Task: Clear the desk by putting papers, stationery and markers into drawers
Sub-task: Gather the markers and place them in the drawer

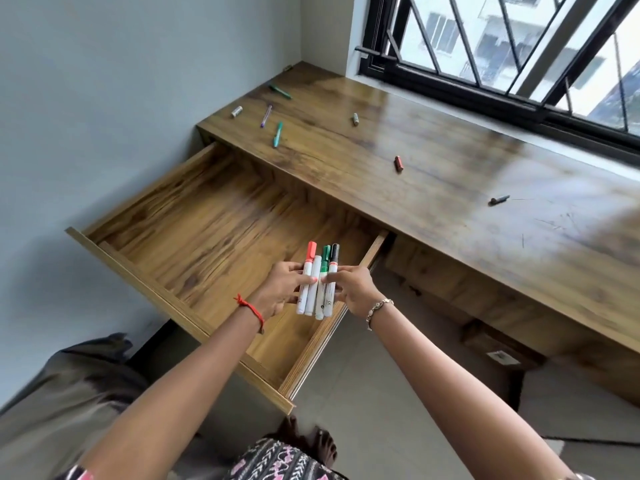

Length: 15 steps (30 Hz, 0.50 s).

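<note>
Both hands hold a bundle of several white markers (317, 285) with red, white, green and black caps over the near right corner of the open wooden drawer (180, 216). My left hand (282, 289) grips the bundle from the left, and my right hand (351, 289) pinches it from the right. The drawer's inside looks bare. On the wooden desk (433, 174) lie loose pens and markers: a green pen (277, 134), a purple pen (266, 116), a green marker (280, 91), a red cap piece (399, 163) and a dark one (498, 200).
A small white piece (236, 111) and a greenish piece (355, 118) also lie on the desk. A barred window (519, 46) runs along the desk's far side. The grey wall is on the left, and a dark cloth heap (69, 393) lies on the floor.
</note>
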Tool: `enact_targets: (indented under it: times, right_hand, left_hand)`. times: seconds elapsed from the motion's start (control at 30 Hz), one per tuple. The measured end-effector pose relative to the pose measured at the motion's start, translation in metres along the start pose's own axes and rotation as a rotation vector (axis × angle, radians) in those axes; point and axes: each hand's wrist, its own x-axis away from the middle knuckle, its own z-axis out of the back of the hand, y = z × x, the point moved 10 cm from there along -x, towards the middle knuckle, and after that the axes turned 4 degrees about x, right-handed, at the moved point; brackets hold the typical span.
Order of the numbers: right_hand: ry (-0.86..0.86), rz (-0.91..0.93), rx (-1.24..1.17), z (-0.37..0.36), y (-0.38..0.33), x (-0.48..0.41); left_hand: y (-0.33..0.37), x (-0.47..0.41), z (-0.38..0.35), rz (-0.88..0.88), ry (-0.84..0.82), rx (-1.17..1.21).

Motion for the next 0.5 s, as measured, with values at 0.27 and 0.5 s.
enact_targets:
  times: [0.27, 0.5]
  right_hand:
    - [0.058, -0.008, -0.022, -0.027, 0.004, -0.012]
    - [0.124, -0.05, -0.089, -0.083, 0.01, -0.041]
  left_hand:
    - [-0.003, -0.015, 0.026, 0.049, -0.091, -0.018]
    - [-0.002, -0.051, 0.076, 0.141, -0.245, -0.105]
